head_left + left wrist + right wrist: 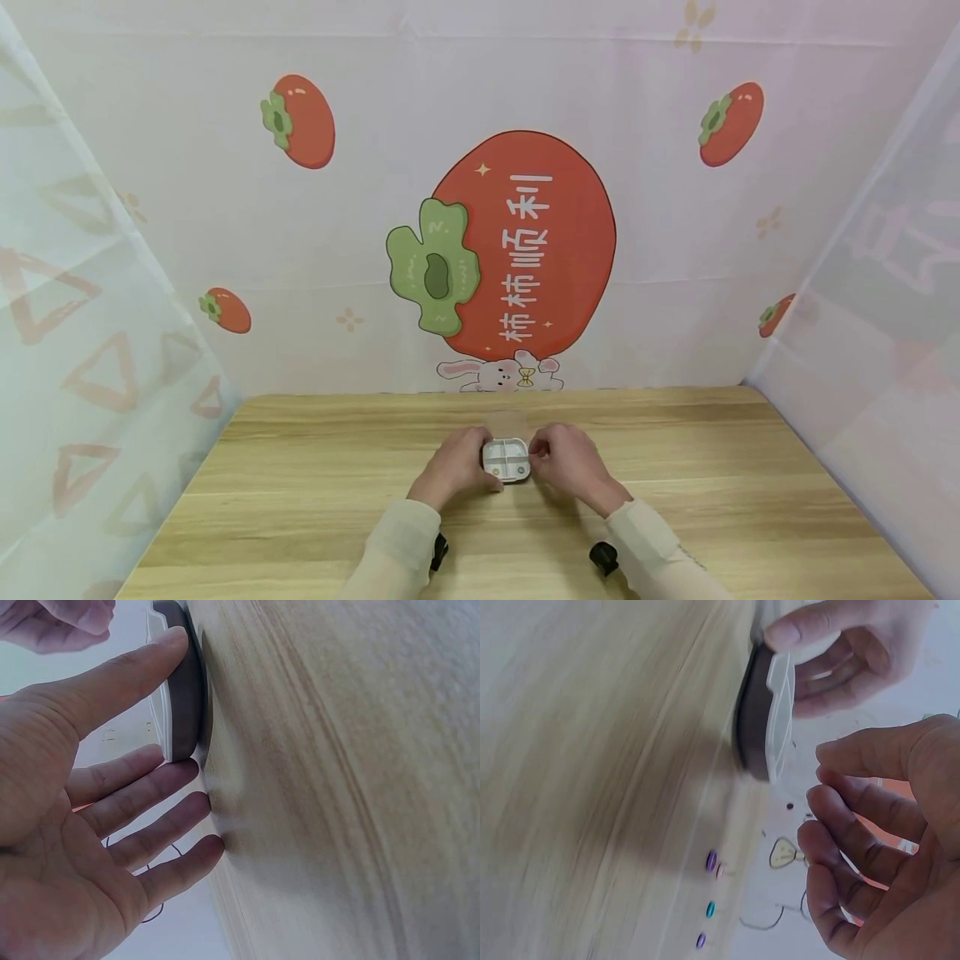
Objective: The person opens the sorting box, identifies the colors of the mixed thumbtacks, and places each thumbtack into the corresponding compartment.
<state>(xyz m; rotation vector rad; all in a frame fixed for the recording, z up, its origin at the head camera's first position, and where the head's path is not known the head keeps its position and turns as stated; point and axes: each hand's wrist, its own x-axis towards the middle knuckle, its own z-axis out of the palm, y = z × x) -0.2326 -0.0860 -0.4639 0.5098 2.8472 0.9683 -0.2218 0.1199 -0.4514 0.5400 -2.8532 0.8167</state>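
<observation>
A small pill box (506, 461), white inside with four-part dividers and a dark outer shell (187, 682), lies on the table. A yellowish bit (496, 472) and a grey-blue bit (521, 471) sit in its two near compartments. My left hand (459, 467) grips the box from the left, thumb (142, 671) on its near side and fingertips touching its far side. At the right rim hovers my right hand (567, 461), fingers curled and thumb (855, 754) close to the index fingertip. Whether something tiny is between them is hidden.
Several small ring-like pieces lie on the wooden table (315, 500), among them a purple one (711, 860) and a teal one (710, 908). A see-through brownish lid (506, 422) extends behind the box. Printed cloth walls (360, 208) enclose the table's back and sides.
</observation>
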